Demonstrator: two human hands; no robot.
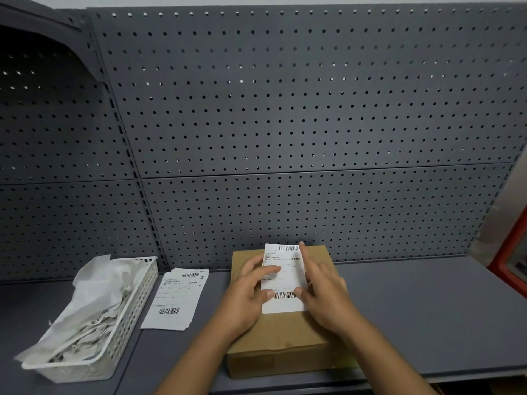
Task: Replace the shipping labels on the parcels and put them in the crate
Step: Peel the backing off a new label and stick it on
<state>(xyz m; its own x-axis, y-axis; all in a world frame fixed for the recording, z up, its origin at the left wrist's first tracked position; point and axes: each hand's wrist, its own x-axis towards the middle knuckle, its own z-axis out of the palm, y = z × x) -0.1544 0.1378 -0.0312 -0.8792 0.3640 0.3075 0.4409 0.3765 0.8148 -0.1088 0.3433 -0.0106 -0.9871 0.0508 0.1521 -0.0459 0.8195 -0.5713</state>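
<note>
Pressing down with straight fingers, the left hand (245, 292) lies on the left half of a white printed shipping label (288, 270); its grip is open and holds nothing. The right hand (322, 286) lies flat along the label's right edge, grip equally open, thumb by the lower barcode. The label lies on a flat brown cardboard parcel (285, 337) on a grey metal shelf (427, 309). To the left are a loose stack of white labels (175, 300) and a white perforated plastic basket (134, 312) of crumpled paper (94, 292). A grey pegboard (285, 109) stands behind.
</note>
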